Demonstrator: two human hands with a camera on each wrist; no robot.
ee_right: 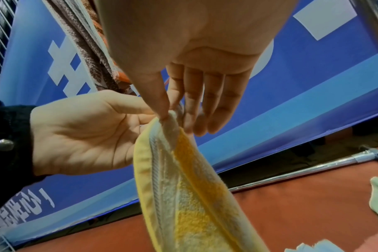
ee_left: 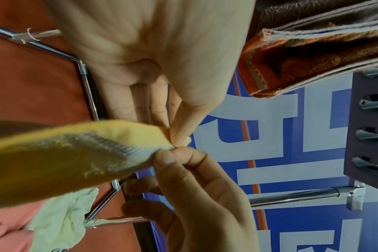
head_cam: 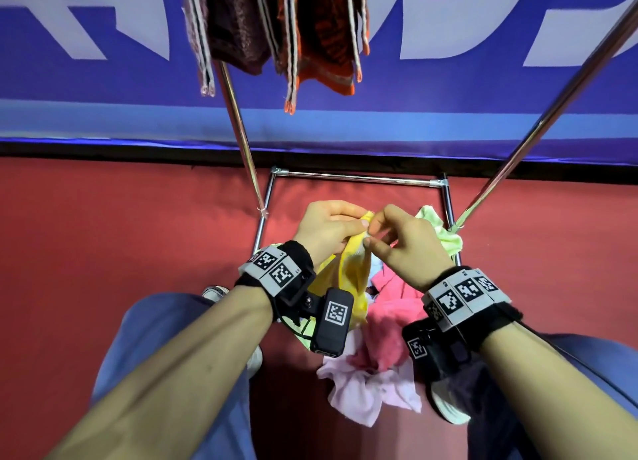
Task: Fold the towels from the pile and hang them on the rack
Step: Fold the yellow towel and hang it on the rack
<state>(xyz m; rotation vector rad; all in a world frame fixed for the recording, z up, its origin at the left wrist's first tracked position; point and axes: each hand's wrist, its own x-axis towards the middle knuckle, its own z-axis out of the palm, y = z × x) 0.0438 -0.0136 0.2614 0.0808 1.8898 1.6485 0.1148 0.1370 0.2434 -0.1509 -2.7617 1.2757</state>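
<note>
Both hands meet above the pile [head_cam: 376,342] and hold one corner of the yellow towel [head_cam: 352,273]. The left hand [head_cam: 326,226] pinches the corner between thumb and forefinger. The right hand [head_cam: 405,244] pinches the same corner just beside it, so the fingertips of the two hands almost touch. In the right wrist view the thumb and forefinger of the right hand are closed on the towel edge, while its other fingers [ee_right: 214,102] stay almost straight. The towel hangs down from this pinch, with a pale ribbed band along its border.

Under the hands the pile lies on the red floor [head_cam: 103,235] — pink towels, a pale lilac one and a light green towel [head_cam: 438,232] at the right side. The green towel touches the lower bar of the rack [head_cam: 355,178]. Higher on the rack, brown and orange towels [head_cam: 276,28] already hang, folded over the top. Behind the rack stands a blue banner [head_cam: 448,90] with white letters.
</note>
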